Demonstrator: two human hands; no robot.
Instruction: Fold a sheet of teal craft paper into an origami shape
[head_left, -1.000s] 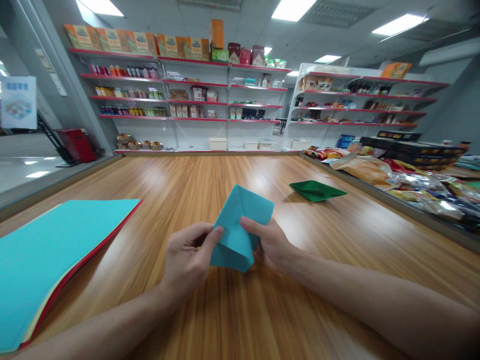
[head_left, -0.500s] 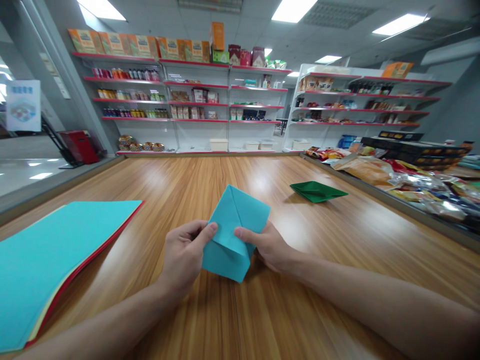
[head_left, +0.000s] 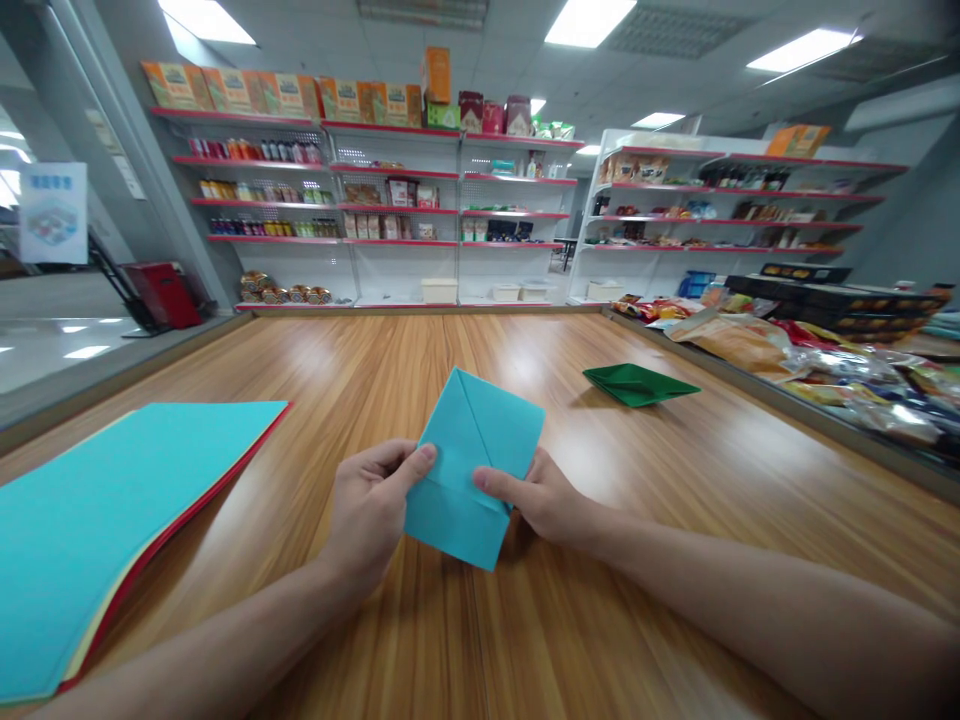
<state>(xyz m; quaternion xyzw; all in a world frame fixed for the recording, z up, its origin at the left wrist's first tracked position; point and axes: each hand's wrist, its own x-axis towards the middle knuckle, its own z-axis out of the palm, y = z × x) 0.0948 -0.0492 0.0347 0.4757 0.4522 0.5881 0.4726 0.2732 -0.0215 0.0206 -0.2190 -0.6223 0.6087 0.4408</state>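
Observation:
Between my hands is a folded piece of light blue paper (head_left: 476, 425), tilted, with a diagonal crease line on its upper part. My left hand (head_left: 381, 495) pinches its left edge, thumb on the front face. On the right edge, my right hand (head_left: 544, 497) grips it with the thumb pressed on the front and the fingers hidden behind. Farther off to the right lies a green folded paper boat (head_left: 640, 385). At the left rests a stack of coloured paper sheets (head_left: 127, 520), blue on top with yellow and red edges below.
All this is on a wood-grain table (head_left: 420, 640) with a raised dark rim. Beyond the right rim lie packaged snacks (head_left: 750, 340) and black boxes (head_left: 825, 300). Shelves of goods (head_left: 390, 210) stand behind the table. A red box-like object (head_left: 161, 293) is on the floor at left.
The blue paper's lower part now lies flatter, where a raised fold showed before. My right hand has shifted slightly right and down with its thumb. The view has moved a little.

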